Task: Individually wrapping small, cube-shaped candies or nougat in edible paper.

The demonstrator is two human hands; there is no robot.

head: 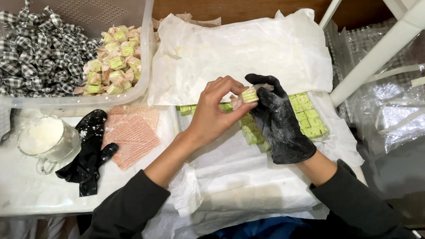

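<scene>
My bare left hand (214, 111) and my right hand (279, 122), which wears a black glove, together pinch one small green-and-white sweet (249, 95) with a pinkish wrapper around it, above white paper (237, 52). Under my hands lie several unwrapped green sweet blocks (308, 116) in rows on the paper. A stack of pink patterned wrapper squares (131, 134) lies to the left, beside a loose black glove (88, 152).
A clear plastic tub (144, 15) at the back left holds several sweets in black-and-white check wrappers (34, 54) and wrapped green ones (113, 66). A glass cup of white powder (44, 138) stands at the left. A white frame (389, 35) and plastic sheets (408, 108) lie at the right.
</scene>
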